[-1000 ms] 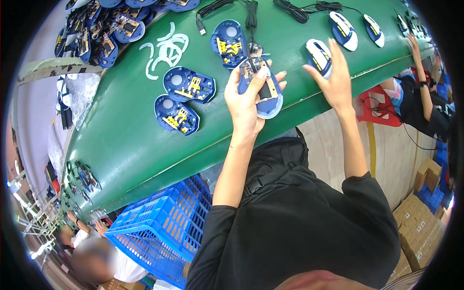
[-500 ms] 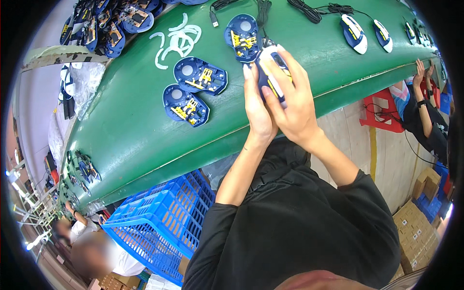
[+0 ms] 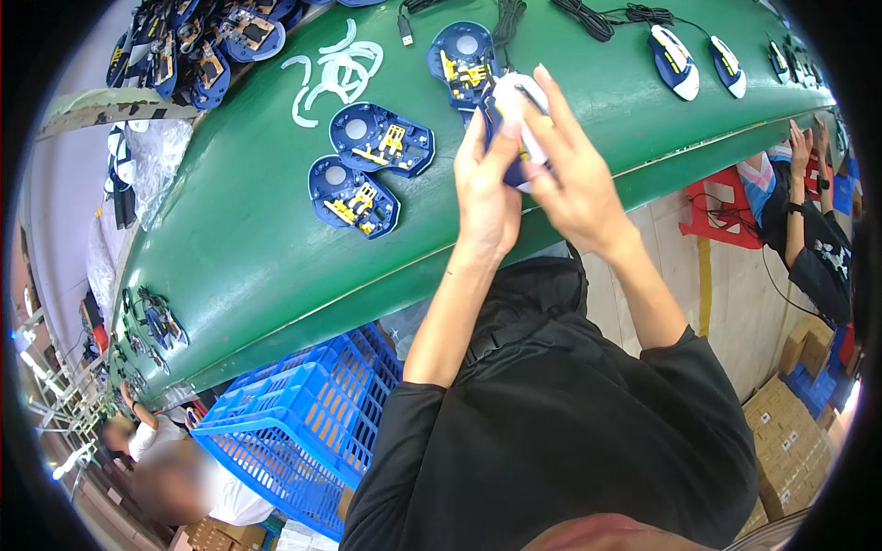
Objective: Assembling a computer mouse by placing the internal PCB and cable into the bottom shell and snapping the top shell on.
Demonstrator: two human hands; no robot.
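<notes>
A blue and white computer mouse (image 3: 510, 89) is between my two hands, over the front part of the green conveyor belt (image 3: 248, 220). My left hand (image 3: 487, 188) is closed round its left side, the thumb lying on top. My right hand (image 3: 585, 191) grips it from the right, with the index finger raised off the shell; part of the mouse is hidden by the fingers. Just beyond it lies an open blue mouse shell (image 3: 462, 57) with yellow parts inside. Two more such shells, an upper one (image 3: 381, 140) and a lower one (image 3: 354, 196), rest to the left.
White curved strips (image 3: 344, 73) lie in a loose pile beyond the shells. Assembled mice (image 3: 675, 62) and coiled black cables (image 3: 585, 20) sit on the right. Mouse parts with circuit boards (image 3: 211, 46) are heaped at far left. A blue crate (image 3: 303, 413) stands below the belt; co-workers sit at both sides.
My left thumb has moved up onto the top of the mouse. My right index finger has straightened and lifted, and the right hand has shifted slightly right.
</notes>
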